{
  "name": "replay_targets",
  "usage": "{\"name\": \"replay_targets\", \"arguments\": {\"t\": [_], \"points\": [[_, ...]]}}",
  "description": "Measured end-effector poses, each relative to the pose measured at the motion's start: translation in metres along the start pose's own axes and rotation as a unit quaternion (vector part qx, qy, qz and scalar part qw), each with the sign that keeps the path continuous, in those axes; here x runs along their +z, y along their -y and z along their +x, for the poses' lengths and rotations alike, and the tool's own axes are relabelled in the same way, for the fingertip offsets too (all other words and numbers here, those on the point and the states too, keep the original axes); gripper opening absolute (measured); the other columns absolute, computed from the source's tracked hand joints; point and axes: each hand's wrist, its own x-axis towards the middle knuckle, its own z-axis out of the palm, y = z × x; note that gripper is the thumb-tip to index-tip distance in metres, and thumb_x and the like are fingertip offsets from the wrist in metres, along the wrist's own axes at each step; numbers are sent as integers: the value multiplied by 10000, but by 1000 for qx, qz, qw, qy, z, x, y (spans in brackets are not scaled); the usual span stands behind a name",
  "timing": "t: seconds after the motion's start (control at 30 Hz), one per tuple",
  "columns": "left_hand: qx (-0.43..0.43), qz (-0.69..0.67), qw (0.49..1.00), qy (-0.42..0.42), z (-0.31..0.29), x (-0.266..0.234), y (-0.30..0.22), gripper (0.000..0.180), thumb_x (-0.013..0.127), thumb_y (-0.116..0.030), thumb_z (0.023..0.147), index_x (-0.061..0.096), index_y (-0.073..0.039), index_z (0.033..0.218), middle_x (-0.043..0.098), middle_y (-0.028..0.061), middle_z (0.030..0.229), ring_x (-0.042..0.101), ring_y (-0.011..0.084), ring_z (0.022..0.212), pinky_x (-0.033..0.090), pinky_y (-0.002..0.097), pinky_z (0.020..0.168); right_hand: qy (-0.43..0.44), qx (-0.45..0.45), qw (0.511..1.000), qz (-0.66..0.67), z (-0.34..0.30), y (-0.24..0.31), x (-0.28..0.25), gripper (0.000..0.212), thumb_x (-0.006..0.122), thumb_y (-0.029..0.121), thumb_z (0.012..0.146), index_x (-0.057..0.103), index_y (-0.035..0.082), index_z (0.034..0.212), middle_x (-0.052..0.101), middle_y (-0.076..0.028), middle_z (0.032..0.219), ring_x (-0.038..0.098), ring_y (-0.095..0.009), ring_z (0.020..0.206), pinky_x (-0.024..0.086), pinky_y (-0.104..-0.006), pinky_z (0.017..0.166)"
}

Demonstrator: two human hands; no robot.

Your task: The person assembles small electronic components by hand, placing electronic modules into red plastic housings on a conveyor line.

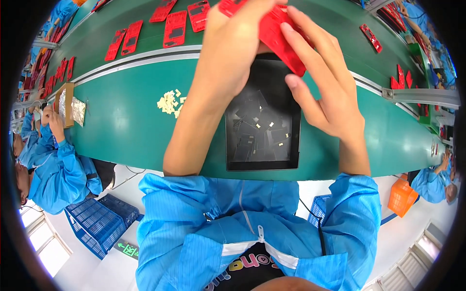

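A flat red plastic tray, tilted and partly cut off by the upper edge, is between my hands. My left hand closes on its left side, with some fingertips hidden. My right hand reaches over the right side, its fingers curved against the red plastic and its thumb apart near the lower end. Below them lies a black open box holding dark film-like sheets and several small pale pieces. A pile of small cream-coloured pieces lies left of my left forearm.
Beyond a metal rail, more red trays lie on the green surface. A co-worker in blue handles something by a cardboard box at left. Blue crates and an orange bin stand below bench level.
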Motion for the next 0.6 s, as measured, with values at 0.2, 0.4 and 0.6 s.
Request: {"name": "replay_targets", "arguments": {"t": [0.2, 0.4, 0.6], "points": [[150, 192, 968, -53, -2, 6, -20, 210, 522, -130, 1041, 569, 58, 1121, 695, 317, 1105, 722, 373, 1009, 627, 490, 854, 104, 126, 984, 68, -38, -6, 16, 334, 719, 42, 866, 678, 25, 1197, 615, -154, 1204, 646, -338, 1071, 550, -400, 879], [72, 84, 994, 25, -6, 3, -17, 132, 544, -102, 1029, 570, 27, 1032, 700, 255, 1080, 724, 345, 991, 616, 469, 873, 238, 141, 959, 53, -56, 20, 56, 353, 765, 73, 843, 679, 18, 1180, 573, -144, 1170, 633, -308, 971, 544, -411, 827], [100, 89, 991, 1, -11, 2, -25, 109, 564, -102, 1024, 598, 1, 1021, 710, 187, 1044, 724, 286, 953, 598, 407, 863, 213, 194, 927, 238, -55, 6, 52, 267, 755, -27, 807, 704, 55, 1056, 547, -108, 998, 615, -278, 841, 514, -372, 722]]}}
